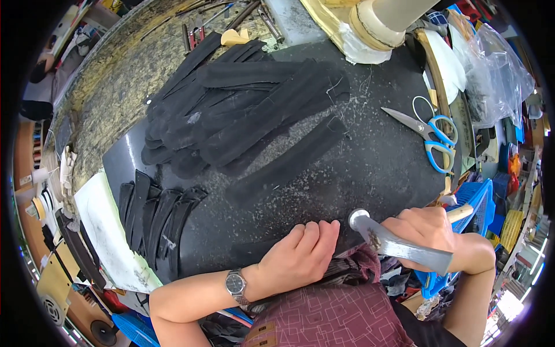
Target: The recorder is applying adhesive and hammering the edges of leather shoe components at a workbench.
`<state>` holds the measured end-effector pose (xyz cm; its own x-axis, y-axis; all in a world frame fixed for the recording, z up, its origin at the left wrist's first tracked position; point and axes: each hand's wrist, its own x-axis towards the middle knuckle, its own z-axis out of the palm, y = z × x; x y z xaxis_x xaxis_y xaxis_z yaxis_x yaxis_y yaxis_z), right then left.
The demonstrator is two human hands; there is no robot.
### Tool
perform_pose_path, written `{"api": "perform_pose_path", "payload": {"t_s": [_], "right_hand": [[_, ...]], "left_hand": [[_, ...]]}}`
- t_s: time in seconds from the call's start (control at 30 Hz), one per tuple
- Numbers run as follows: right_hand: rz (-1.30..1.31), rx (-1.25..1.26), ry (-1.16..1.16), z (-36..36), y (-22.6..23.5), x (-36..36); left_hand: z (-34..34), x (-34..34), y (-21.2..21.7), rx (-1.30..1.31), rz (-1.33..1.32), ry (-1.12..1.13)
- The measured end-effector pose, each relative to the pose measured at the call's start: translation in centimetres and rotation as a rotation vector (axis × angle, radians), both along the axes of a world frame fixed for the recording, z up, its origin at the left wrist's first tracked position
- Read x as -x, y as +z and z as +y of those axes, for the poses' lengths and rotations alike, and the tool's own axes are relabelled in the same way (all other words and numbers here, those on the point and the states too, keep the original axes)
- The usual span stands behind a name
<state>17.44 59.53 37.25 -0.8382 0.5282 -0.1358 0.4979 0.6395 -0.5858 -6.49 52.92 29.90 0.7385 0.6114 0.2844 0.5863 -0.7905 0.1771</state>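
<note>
My right hand (432,236) grips a metal hammer (393,243) by its wooden handle, its round head close to the front edge of a black work slab (381,168). My left hand (300,254), a wristwatch on its wrist, lies flat with fingers together on the slab's near edge, pressing a dark strip that is hard to make out under it. A long black strip (289,162) lies diagonally just beyond both hands. A large heap of black strips (237,110) covers the far left of the slab.
Blue-handled scissors (430,136) lie at the right of the slab. A smaller stack of black strips (153,217) sits at the left, beside a white sheet (107,231). A cream cylinder (384,20), clear plastic bags (497,75) and blue baskets (480,208) crowd the back and right. Tools (193,34) lie on the far worn bench.
</note>
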Motion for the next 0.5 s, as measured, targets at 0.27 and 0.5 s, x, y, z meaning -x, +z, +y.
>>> {"api": "perform_pose_path", "payload": {"t_s": [0.27,0.5], "right_hand": [[-0.064,-0.075,0.049,-0.3,-1.1,1.1],[-0.029,-0.138,0.102,0.2,-1.1,2.3]], "left_hand": [[0.2,0.3,-0.2,0.105,-0.11,0.012],[-0.8,0.9,0.1,-0.061,0.043,-0.04]]}}
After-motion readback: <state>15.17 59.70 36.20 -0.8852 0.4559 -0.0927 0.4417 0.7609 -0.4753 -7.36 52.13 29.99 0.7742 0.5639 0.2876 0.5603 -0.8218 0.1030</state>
